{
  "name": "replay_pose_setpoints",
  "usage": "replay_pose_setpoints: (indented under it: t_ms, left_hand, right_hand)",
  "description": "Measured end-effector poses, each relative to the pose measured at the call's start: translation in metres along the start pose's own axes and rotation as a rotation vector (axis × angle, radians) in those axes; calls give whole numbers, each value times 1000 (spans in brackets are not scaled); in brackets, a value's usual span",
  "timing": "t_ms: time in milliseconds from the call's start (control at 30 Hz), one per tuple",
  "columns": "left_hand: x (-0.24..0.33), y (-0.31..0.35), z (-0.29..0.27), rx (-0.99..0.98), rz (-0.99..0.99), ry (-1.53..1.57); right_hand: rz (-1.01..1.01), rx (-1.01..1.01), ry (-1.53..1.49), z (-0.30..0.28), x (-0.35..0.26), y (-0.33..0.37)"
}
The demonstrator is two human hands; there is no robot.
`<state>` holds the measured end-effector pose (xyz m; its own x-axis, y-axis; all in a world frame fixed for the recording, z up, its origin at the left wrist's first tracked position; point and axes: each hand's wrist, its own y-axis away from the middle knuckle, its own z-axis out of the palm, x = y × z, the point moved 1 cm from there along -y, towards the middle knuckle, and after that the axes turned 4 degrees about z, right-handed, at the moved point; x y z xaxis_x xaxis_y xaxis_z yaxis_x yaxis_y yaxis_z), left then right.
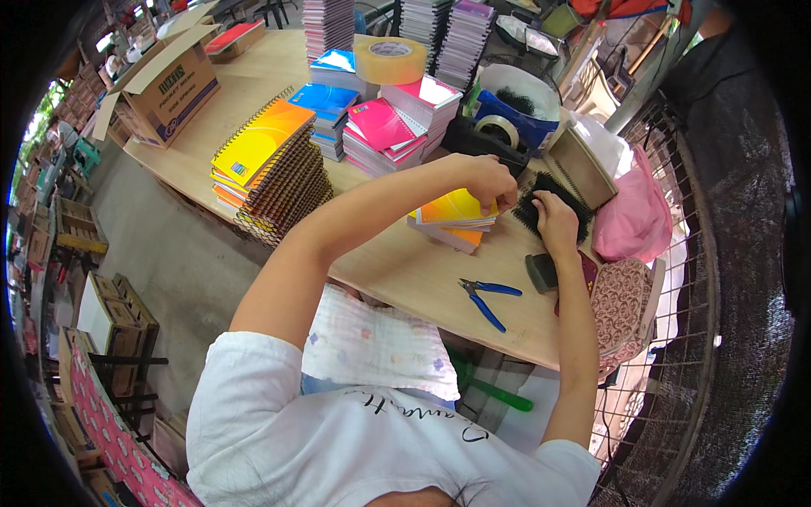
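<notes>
My left hand [492, 182] is bent down over a small stack of yellow-covered notepads [456, 208]. Its fingers are curled at the stack's right edge, and what they grip is hidden. Just to the right, my right hand [557, 221] has its fingers closed at a pile of black spiral binding coils [551, 193]. Single coils are hard to tell apart there. Blue-handled cutting pliers [488, 300] lie on the wooden table [380, 279] in front of both hands, with their handles apart.
Spiral-bound yellow notebooks [269, 165] are stacked on the left. Pink notepads [397, 127], blue notepads [325, 106] and a tape roll [390, 61] stand behind. A tape dispenser [481, 148], a pink bag [634, 211] and a patterned pouch [621, 304] crowd the right. A carton [169, 89] sits far left.
</notes>
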<state>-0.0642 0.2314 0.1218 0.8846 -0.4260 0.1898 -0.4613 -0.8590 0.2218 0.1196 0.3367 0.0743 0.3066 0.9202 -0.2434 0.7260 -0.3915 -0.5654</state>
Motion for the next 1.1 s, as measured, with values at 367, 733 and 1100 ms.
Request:
replay_pose_setpoints:
  t_ms: [367, 733, 1100]
  left_hand:
    - [-7, -2, 5, 45, -4, 66]
    - [13, 37, -20, 235, -19, -20]
    - [114, 172, 147, 1304, -610, 513]
  right_hand:
    - [21, -23, 15, -11, -4, 10]
    - [42, -39, -27, -13, -9, 21]
    - [183, -163, -425, -44, -104, 76]
